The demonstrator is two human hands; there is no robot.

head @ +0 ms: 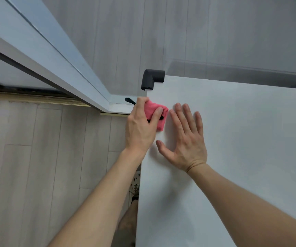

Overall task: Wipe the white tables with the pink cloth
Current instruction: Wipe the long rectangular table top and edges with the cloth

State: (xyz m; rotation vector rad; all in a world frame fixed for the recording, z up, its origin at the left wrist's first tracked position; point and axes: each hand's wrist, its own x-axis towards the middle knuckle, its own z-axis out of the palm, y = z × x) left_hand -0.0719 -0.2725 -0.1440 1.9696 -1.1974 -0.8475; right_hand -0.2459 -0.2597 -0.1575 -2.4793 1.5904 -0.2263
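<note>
Left hand (140, 129) grips the pink cloth (157, 114), bunched at the left edge of the white counter (241, 139). Right hand (184, 139), at 3 o'clock of the cloth and just beside it, lies flat, fingers spread, palm on the counter. Black corner guard (151, 79) at 12 o'clock of the cloth, on the counter corner. Wood floor (36, 157) at 9 o'clock.

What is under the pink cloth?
The white table, near its edge. The left hand grips the pink cloth. A black bit peeks out; the rest is covered.

The left hand (140, 130) hides much of the pink cloth (153, 107) — white table (250, 139) cropped.
</note>
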